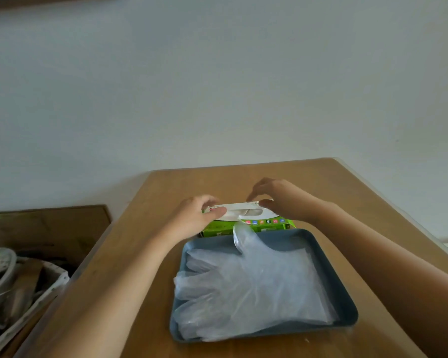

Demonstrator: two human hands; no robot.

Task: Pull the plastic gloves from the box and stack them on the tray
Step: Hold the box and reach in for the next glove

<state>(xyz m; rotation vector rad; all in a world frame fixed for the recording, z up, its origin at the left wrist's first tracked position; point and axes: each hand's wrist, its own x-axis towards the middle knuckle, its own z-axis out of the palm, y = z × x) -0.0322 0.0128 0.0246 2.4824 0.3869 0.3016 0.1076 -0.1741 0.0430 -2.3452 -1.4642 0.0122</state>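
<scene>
Gloves (254, 288) lie in a flat stack on the blue tray (295, 237), fingers pointing left, with one thumb reaching over the far rim against the green box (228, 227). The box sits on the desk (321, 182) right at the tray's far edge. My left hand (194, 215) grips the box's left end, thumb on top. My right hand (279, 200) is curled at the right end of the slot (243, 212), thumb and forefinger close together, and I cannot tell whether they have any film between them. To do this pull well, I would press the box down with the left hand, pinch only the top layer, and draw it out slowly toward the tray. The film looks clingy and may drag extra gloves out.
</scene>
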